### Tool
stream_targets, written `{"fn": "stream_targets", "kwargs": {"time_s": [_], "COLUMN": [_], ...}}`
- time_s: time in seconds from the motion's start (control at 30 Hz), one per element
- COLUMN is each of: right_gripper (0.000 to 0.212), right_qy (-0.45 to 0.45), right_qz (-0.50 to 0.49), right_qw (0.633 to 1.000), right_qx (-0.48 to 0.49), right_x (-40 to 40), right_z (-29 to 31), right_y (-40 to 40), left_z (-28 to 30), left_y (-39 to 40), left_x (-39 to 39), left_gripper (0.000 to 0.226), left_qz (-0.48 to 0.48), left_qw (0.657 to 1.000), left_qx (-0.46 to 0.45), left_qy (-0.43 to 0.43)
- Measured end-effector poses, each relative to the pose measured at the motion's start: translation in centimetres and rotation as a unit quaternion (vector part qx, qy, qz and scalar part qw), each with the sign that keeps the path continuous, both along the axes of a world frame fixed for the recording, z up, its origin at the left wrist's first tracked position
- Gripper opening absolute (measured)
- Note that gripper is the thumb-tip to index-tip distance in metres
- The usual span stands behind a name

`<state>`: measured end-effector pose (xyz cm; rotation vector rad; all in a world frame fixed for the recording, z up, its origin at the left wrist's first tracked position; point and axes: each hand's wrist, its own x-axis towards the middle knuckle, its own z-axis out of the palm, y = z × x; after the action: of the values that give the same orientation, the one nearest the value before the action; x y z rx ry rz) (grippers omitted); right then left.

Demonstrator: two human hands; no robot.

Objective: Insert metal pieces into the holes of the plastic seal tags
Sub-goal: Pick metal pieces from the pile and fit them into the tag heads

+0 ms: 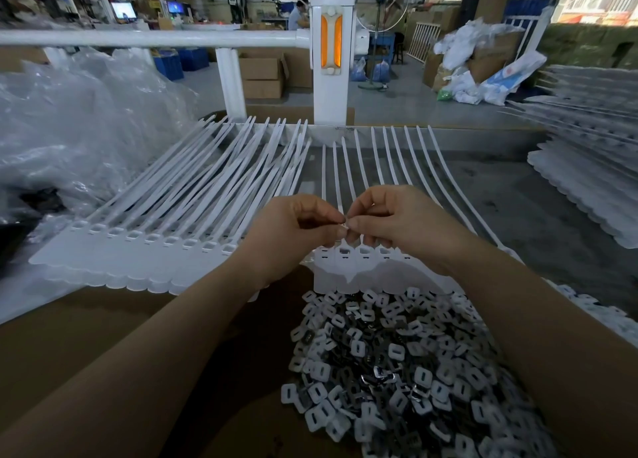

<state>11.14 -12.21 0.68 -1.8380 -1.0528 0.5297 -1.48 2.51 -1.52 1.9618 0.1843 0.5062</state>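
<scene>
White plastic everywhere on this bench. Dead centre of the view, both hands meet over a strip of joined seal tags [359, 267]. The left hand [293, 229] has its fingers curled in, thumb and forefinger pinching a small metal piece [345, 223], and the right hand [393, 222] pinches in from the other side so the fingertips touch right at that piece. It's tiny and mostly hidden by fingers, so I can't tell which hand really carries it. It sits just above the row of tag heads, over the open hole [345, 250] of the 2nd head from the left.

That strip's long tails [386, 160] fan out toward 12 o'clock across the grey table [518, 195]. At 9 o'clock lies another strip of seal tags [138, 250], tails running up toward 11, with its head pockets in a neat row.

At 5 o'clock, right under the forearms, there's a big heap of loose pieces [397, 364], white plastic squares mixed with shiny metal clips, sitting on brown cardboard [103, 336].

Crumpled clear plastic bags [76, 112] pile up at 10 o'clock, more stacked tag strips [587, 188] at 2 o'clock, and a white fence post [331, 50] stands at 12.
</scene>
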Motion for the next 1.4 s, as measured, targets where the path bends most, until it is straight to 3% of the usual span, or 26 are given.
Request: {"fn": "stream_targets", "kwargs": {"time_s": [0.27,0.53,0.7,0.97,1.4], "right_gripper": [0.005,0.010,0.010,0.012,0.012], "right_qy": [-0.046,-0.057,-0.062,-0.098,-0.095], "right_qz": [-0.028,-0.048,-0.063,-0.079,-0.076], "right_qw": [0.999,0.997,0.995,0.988,0.988], "right_qx": [-0.003,-0.018,-0.039,-0.095,-0.098], "right_x": [-0.2,-0.5,-0.4,0.2,0.5], "right_z": [-0.3,-0.5,-0.9,-1.5,-1.8], "right_y": [0.2,0.4,0.5,0.6,0.6], "left_z": [-0.1,-0.1,-0.5,-0.5,-0.2], "left_y": [0.2,-0.2,-0.5,-0.8,-1.1], "left_x": [0.1,0.2,0.8,1.3,2.0], "left_gripper": [0.006,0.006,0.002,0.005,0.008], "left_qz": [0.042,0.050,0.090,0.124,0.122], "left_qw": [0.997,0.998,0.993,0.974,0.966], "left_qx": [-0.053,-0.024,0.050,0.111,0.106], "left_qy": [0.026,0.044,0.063,0.155,0.201]}}
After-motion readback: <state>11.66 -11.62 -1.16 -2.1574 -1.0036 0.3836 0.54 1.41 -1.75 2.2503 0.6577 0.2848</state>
